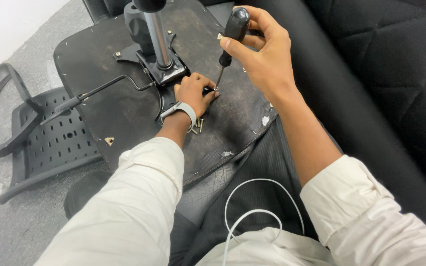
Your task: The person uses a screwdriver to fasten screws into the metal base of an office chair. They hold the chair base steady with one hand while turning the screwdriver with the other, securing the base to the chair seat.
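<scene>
Our right hand [265, 54] is clenched around the black handle of a screwdriver [230, 42], held tilted, with the tip down at a screw [216, 89] on the upturned underside of a chair seat [124, 108]. Our left hand [193, 93], with a grey watch [181, 109] on its wrist, rests flat on the seat with fingertips pinched right at that screw, steadying it; the grip is loose, closed on nothing larger than the screw.

Step in hand, as we judge it: driving a screw at the near right edge of the metal seat plate [161, 69]. We cannot tell whether it goes in or out. The next move calls for keeping the tip seated in the screw head and the shaft in line while turning.

Just near the left wrist lie a few loose screws [198, 125]. A chrome post [157, 34] stands up from the plate, and a bent lever [94, 93] runs left. Further left on the floor lies a black perforated chair back [50, 138]. To the right is a dark sofa [385, 74]. A white cable [257, 212] loops across our lap, near.
</scene>
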